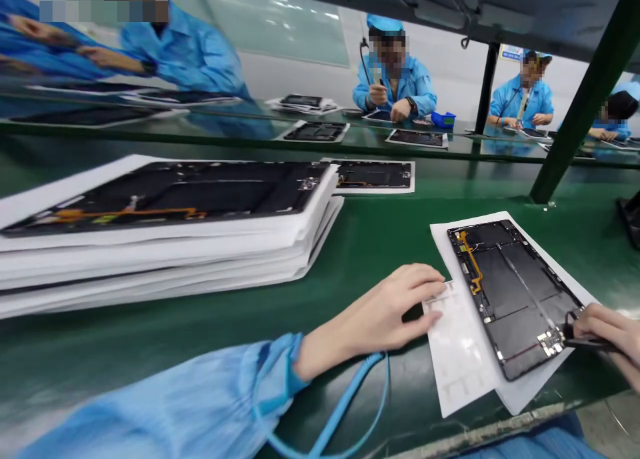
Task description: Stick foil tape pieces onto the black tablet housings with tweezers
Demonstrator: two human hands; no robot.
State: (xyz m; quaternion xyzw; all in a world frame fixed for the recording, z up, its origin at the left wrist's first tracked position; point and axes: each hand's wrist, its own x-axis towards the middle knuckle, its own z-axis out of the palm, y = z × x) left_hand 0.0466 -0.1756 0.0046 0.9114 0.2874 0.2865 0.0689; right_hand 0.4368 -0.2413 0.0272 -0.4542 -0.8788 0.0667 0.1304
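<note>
In front of me to the right, an opened tablet housing [520, 285] lies on white paper [525, 395]. It has an orange flex cable along its left side and a small circuit board at its near corner. A translucent white sheet with faint printed shapes [460, 362] lies partly beside it. My left hand [387, 305] is at that sheet's left edge, fingertips touching it, thumb and fingers apart. My right hand [607, 329], cut off by the frame edge, grips black tweezers [590, 343] whose tip is by the small circuit board.
A tall stack of tablet housings between papers [165, 265] stands at the left. Another housing [375, 175] lies behind it. A green post [583, 105] rises at the right. A blue coiled cord [345, 405] hangs near my left wrist. Co-workers sit across the bench.
</note>
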